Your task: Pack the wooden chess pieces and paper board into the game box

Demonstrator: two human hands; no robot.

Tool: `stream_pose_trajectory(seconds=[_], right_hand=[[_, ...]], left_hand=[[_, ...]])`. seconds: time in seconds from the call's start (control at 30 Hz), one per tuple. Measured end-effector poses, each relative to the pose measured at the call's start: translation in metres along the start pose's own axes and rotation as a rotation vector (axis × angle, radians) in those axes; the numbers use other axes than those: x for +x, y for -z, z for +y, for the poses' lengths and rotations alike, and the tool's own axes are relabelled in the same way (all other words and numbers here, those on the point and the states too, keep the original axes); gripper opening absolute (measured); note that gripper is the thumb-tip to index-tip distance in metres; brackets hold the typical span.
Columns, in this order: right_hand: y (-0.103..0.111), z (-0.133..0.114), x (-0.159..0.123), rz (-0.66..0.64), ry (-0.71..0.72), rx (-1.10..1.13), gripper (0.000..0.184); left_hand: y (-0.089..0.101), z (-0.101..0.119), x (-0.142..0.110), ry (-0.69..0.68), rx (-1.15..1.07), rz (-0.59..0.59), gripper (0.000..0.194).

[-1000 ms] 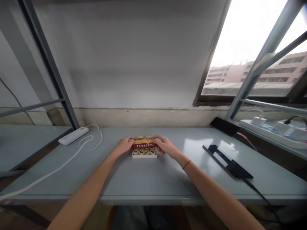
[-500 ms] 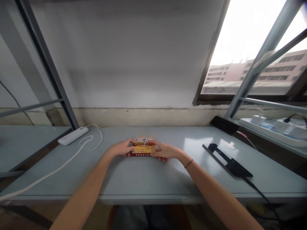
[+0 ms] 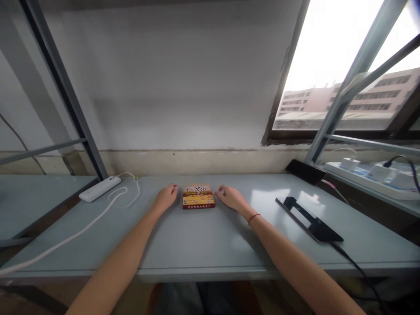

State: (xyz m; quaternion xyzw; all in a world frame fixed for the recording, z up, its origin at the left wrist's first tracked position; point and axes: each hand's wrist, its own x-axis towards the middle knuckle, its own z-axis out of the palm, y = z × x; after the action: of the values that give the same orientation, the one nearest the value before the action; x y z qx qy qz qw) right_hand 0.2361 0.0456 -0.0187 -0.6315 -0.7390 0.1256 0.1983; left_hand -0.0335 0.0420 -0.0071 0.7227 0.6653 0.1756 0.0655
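Note:
A red and yellow Chinese chess box (image 3: 198,197) lies flat on the grey-blue desk, its printed lid facing up. Just left of it rests my left hand (image 3: 166,197), fingers loosely bent and pointing toward the wall, with a small gap to the box. On the other side my right hand (image 3: 230,197) is very close to the box's right edge, fingers slightly curled and holding nothing. A thin red band circles my right wrist.
A white power bank (image 3: 100,189) with a white cable (image 3: 82,232) lies at left. To the right are a black tablet-like device (image 3: 310,218) with a cable, a dark flat object (image 3: 305,172) and a white power strip (image 3: 364,177). Metal frame posts rise at both sides.
Both hands have let go of the chess box and moved apart to either side. The box, gripped between them before, now rests on the desk a little farther back.

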Motion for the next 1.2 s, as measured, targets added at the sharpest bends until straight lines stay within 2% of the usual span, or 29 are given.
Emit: stream_pose_trajectory(seconds=[0.1, 0.23, 0.43, 0.63, 0.87, 1.2], right_hand=[[-0.01, 0.002, 0.005, 0.065, -0.026, -0.189, 0.028], [-0.017, -0.001, 0.009, 0.074, -0.023, -0.293, 0.033], [-0.016, -0.009, 0.027, 0.021, -0.152, -0.311, 0.039], [-0.016, -0.017, 0.04, 0.028, -0.236, -0.285, 0.04], [-0.02, -0.013, 0.042, 0.062, -0.26, -0.288, 0.039], [-0.025, -0.005, 0.045, 0.112, -0.234, -0.282, 0.038]], left_hand=[[-0.008, -0.004, 0.004, 0.022, 0.104, -0.01, 0.034], [-0.012, -0.004, 0.011, 0.053, 0.162, -0.027, 0.032], [-0.015, 0.0, 0.034, 0.087, 0.218, -0.063, 0.041], [-0.023, 0.0, 0.048, 0.164, 0.222, -0.041, 0.04], [-0.03, 0.0, 0.049, 0.265, 0.184, 0.004, 0.038], [-0.027, -0.005, 0.043, 0.261, 0.13, 0.054, 0.037]])
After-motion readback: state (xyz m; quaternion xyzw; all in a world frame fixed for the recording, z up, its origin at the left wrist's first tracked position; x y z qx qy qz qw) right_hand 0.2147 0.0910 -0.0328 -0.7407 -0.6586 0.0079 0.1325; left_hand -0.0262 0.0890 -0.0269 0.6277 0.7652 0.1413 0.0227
